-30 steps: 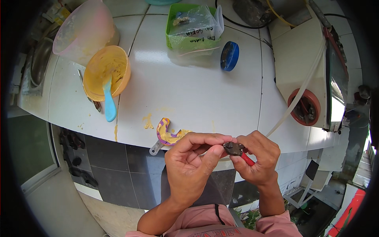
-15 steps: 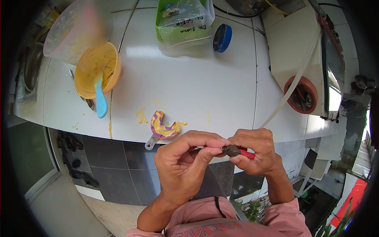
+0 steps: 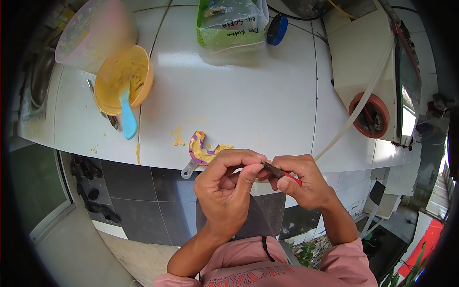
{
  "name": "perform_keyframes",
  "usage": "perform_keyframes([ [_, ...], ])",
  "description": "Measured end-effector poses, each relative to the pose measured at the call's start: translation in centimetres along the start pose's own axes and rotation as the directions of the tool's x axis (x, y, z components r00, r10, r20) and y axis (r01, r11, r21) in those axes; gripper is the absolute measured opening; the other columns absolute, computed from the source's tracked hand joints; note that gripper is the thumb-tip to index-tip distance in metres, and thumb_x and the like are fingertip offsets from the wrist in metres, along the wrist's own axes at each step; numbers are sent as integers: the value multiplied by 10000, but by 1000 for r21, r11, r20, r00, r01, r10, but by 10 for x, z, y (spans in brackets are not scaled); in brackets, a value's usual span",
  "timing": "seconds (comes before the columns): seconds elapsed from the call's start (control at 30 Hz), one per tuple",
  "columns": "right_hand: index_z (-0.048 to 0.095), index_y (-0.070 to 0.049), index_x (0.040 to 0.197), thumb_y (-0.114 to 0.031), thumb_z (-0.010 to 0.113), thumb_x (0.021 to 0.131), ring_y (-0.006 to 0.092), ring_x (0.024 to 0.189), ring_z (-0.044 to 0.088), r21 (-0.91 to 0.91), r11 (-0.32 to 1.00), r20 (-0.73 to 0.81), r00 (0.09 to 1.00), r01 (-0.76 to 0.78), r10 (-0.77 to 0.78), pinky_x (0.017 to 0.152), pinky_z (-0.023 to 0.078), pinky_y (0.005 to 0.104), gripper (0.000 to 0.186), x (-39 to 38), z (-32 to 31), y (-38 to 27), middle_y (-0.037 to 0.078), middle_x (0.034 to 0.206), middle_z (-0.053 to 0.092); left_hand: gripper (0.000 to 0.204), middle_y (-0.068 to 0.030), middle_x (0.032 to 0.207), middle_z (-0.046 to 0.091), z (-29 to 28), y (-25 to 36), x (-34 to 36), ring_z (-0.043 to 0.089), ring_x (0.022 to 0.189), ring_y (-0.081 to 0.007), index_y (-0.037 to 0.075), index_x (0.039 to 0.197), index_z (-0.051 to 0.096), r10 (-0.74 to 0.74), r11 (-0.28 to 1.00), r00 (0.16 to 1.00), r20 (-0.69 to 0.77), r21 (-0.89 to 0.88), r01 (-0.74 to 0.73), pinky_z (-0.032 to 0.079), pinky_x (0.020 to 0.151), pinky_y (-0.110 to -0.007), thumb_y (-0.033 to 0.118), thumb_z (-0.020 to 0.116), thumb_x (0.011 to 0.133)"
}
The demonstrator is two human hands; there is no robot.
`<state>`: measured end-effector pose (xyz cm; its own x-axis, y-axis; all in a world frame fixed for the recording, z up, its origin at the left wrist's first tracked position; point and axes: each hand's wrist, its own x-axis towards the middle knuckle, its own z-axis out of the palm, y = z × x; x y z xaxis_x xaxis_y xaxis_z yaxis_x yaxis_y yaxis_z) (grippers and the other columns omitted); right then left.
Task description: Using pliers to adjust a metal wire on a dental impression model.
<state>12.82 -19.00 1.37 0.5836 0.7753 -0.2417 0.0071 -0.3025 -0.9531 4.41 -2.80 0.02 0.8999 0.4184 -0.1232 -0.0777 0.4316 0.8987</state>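
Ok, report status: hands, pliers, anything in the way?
Right hand: gripping pliers. Left hand: pinched at their nose, contents hidden. Partly blocks view of tray.

We see bright, whitish light across the counter (image 3: 239, 105), with a glare streak on its upper part and a soft shadow under the basket (image 3: 208, 38). The dark tiles (image 3: 129, 182) below look dimmer, with a bluish sheen. Toward our right edge, daylight burns out to white, and the glass panel (image 3: 408, 119) throws back a hard reflection. A hazy smear blurs the tub (image 3: 88, 36). Both hands (image 3: 222, 191) look fairly crisp; the dark pliers (image 3: 275, 170) show little detail. Straight edges bow, and blackness rounds off our corners.
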Motion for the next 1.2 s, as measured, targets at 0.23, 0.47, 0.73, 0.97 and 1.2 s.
perform_keyframes([
  [0.23,582,16,1138,-302,604,975,254,793,611,-365,905,-473,881,-217,20,749,484,352,358,16,-2,11,152,900,620,144,-156,959,663,1,8,-1,716,883,-234,-35,977,600,-234,957,967,-97,-200,211,621,768,-294,107,626,978],
  [0.47,655,7,1066,-90,731,843,310,894,679,-506,852,-426,820,135,-383,842,536,394,255,26,-7,-15,147,1010,695,172,-143,978,661,-10,20,-4,715,894,-225,-30,999,595,-451,825,892,27,-367,429,623,789,-295,142,586,1004],
  [0.73,706,-49,874,-42,800,722,226,712,678,-443,796,24,894,412,-448,786,574,394,178,38,-2,-39,56,795,692,190,-119,999,663,-22,16,-14,698,913,-182,-44,1038,597,-538,748,828,156,-365,554,622,816,-300,137,614,982],
  [0.97,690,-67,836,-92,806,691,175,674,648,-504,749,207,902,430,-379,846,559,410,187,34,8,-32,26,777,661,198,-118,988,675,-40,-1,-28,690,881,-154,-53,995,625,-616,627,744,258,-411,662,612,799,-290,143,641,976],
  [1.2,677,-53,829,-12,778,678,180,650,653,-583,746,60,932,323,-357,778,584,389,186,44,31,-12,36,779,662,253,-119,1081,673,-42,-38,-44,657,1053,-165,-70,1117,610,-537,620,810,234,-542,567,543,962,-309,125,658,964],
])
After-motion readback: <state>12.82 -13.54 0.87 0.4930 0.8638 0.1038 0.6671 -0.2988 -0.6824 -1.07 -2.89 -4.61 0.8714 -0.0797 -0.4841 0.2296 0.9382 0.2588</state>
